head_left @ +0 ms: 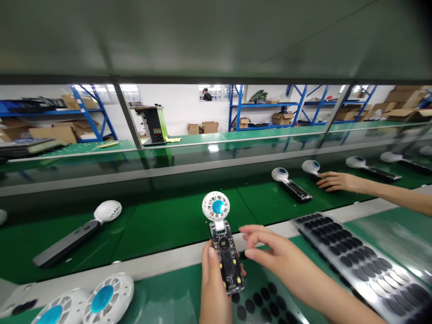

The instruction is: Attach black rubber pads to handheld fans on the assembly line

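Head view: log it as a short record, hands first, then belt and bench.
left hand: holds fan by clear handle, head up
right hand: beside that fan, fingers bent, no grip visible
co-worker's hand: at another fan, right
belt: green, more fans spaced along it
bench: black discs right; fan heads lower left

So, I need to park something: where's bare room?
Bare: green belt between the grey-handled white fan and the clear-bodied white fan in the left hand. Crowded: the belt's right side, with white-headed black-handled fans and a co-worker's hand.
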Demonstrator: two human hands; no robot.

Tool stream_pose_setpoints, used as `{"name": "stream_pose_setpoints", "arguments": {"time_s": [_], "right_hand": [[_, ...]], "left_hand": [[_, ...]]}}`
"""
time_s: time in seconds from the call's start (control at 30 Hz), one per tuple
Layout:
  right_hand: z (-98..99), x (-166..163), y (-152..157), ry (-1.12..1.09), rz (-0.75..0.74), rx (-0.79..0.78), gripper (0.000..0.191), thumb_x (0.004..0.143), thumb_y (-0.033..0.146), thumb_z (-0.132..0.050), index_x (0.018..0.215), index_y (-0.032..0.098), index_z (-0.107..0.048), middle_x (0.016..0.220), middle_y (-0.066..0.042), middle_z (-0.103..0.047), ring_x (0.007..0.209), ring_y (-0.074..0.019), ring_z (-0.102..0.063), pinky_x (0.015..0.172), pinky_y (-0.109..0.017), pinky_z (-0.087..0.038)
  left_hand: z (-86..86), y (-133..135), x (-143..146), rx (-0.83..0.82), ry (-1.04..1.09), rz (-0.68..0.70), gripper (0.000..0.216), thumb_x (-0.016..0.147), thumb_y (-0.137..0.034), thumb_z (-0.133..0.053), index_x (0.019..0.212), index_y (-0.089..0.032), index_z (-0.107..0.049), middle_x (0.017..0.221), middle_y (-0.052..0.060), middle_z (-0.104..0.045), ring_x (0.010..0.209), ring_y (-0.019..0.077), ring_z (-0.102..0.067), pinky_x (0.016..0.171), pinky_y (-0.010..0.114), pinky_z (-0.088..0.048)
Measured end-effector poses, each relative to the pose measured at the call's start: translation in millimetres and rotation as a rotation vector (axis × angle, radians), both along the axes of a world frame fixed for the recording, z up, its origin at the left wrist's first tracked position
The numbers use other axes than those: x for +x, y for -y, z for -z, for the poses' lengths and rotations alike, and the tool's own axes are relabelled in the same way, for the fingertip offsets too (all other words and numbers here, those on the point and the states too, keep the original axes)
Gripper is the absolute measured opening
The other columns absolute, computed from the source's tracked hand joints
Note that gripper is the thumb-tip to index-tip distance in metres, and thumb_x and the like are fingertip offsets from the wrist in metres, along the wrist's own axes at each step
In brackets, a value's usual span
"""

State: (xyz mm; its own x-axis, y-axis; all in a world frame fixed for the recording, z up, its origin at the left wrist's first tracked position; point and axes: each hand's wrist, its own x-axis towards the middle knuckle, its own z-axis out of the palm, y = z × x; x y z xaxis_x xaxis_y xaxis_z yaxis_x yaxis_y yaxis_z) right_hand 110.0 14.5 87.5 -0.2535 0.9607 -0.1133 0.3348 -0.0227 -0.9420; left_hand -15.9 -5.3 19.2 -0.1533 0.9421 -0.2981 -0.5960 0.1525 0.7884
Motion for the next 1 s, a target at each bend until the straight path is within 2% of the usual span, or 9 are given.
{"name": "stream_pose_setpoints", "arguments": {"time_s": [0.03, 0.1, 0.17, 0.23, 0.33, 0.5, 0.7, 0.87, 1.0], "right_hand": [[-5.1, -2.6, -4.9, -0.032, -0.011, -0.007, 0.014, 0.077, 0.025, -0.051, 0.064, 0.020, -0.052, 0.123, -0.003, -0.047, 0.113, -0.0208, -0.046, 0.089, -0.030, -0.040], [-10.5, -9.8, -11.9, -0.086, -0.049, -0.029, 0.015, 0.078, 0.025, -0.050, 0.064, 0.020, -0.051, 0.125, -0.003, -0.042, 0.108, -0.0212, -0.049, 0.077, -0.030, -0.049], [-10.6, -17.0, -14.8, -0.117, -0.094, -0.039, 0.016, 0.080, 0.024, -0.047, 0.064, 0.020, -0.048, 0.117, -0.002, -0.044, 0.090, -0.0188, -0.057, 0.056, -0.026, -0.052], [-8.3, -21.9, -14.8, -0.094, -0.112, -0.005, 0.017, 0.081, 0.022, -0.045, 0.064, 0.020, -0.045, 0.107, -0.001, -0.047, 0.076, -0.0152, -0.058, 0.045, -0.022, -0.049], [-6.3, -24.5, -12.9, -0.033, -0.086, 0.051, 0.017, 0.081, 0.018, -0.043, 0.063, 0.021, -0.043, 0.097, 0.001, -0.048, 0.076, -0.0139, -0.057, 0.045, -0.019, -0.048], [-11.9, -25.4, -10.2, 0.035, -0.061, 0.038, 0.018, 0.081, 0.017, -0.042, 0.063, 0.020, -0.041, 0.100, 0.001, -0.048, 0.072, -0.0127, -0.056, 0.044, -0.019, -0.048], [-14.4, -26.5, -6.5, 0.083, -0.055, 0.059, 0.018, 0.080, 0.015, -0.043, 0.063, 0.019, -0.045, 0.120, 0.002, -0.042, 0.092, -0.0155, -0.054, 0.053, -0.018, -0.048], [-12.7, -26.7, -9.3, 0.102, -0.056, 0.077, 0.019, 0.081, 0.015, -0.041, 0.062, 0.020, -0.041, 0.104, 0.001, -0.049, 0.082, -0.0145, -0.056, 0.050, -0.019, -0.048], [-12.9, -25.4, -9.3, 0.109, -0.075, 0.093, 0.019, 0.081, 0.017, -0.040, 0.063, 0.020, -0.042, 0.098, 0.001, -0.049, 0.078, -0.0136, -0.055, 0.047, -0.017, -0.046]], "left_hand": [[0.0, -0.2, 0.1, 0.012, 0.007, 0.004, 0.051, 0.081, -0.055, -0.040, 0.117, -0.020, -0.039, 0.072, 0.003, -0.064, 0.059, 0.0172, -0.061, 0.057, 0.028, -0.046], [0.6, -0.6, 0.1, 0.016, -0.003, 0.008, 0.054, 0.081, -0.055, -0.041, 0.121, -0.019, -0.036, 0.070, 0.003, -0.064, 0.053, 0.0168, -0.060, 0.053, 0.028, -0.045], [1.1, -0.7, -0.1, 0.005, -0.030, 0.016, 0.057, 0.080, -0.055, -0.042, 0.123, -0.018, -0.035, 0.069, 0.004, -0.065, 0.052, 0.0169, -0.060, 0.048, 0.026, -0.044], [1.3, -0.6, -0.2, -0.012, -0.056, 0.016, 0.059, 0.079, -0.056, -0.042, 0.123, -0.017, -0.035, 0.067, 0.004, -0.065, 0.052, 0.0175, -0.060, 0.047, 0.025, -0.043], [0.7, -0.2, -0.5, -0.010, -0.068, 0.009, 0.059, 0.079, -0.055, -0.043, 0.123, -0.016, -0.036, 0.060, 0.003, -0.064, 0.055, 0.0190, -0.062, 0.049, 0.025, -0.045], [-2.5, 0.4, -0.4, -0.064, -0.121, 0.011, 0.056, 0.081, -0.054, -0.040, 0.123, -0.017, -0.037, 0.059, 0.003, -0.064, 0.056, 0.0203, -0.063, 0.046, 0.024, -0.044], [-3.2, -1.2, 2.0, -0.104, -0.040, -0.078, 0.049, 0.081, -0.050, -0.044, 0.121, -0.020, -0.040, 0.082, 0.005, -0.068, 0.075, 0.0193, -0.065, 0.062, 0.024, -0.048], [-1.0, -1.3, 1.7, -0.095, -0.071, -0.045, 0.064, 0.074, -0.057, -0.049, 0.122, -0.017, -0.038, 0.063, 0.003, -0.065, 0.064, 0.0225, -0.065, 0.057, 0.029, -0.048], [-1.0, -0.5, 0.6, -0.134, -0.091, -0.026, 0.067, 0.073, -0.060, -0.048, 0.124, -0.018, -0.037, 0.058, 0.002, -0.063, 0.062, 0.0234, -0.064, 0.055, 0.030, -0.048]]}}
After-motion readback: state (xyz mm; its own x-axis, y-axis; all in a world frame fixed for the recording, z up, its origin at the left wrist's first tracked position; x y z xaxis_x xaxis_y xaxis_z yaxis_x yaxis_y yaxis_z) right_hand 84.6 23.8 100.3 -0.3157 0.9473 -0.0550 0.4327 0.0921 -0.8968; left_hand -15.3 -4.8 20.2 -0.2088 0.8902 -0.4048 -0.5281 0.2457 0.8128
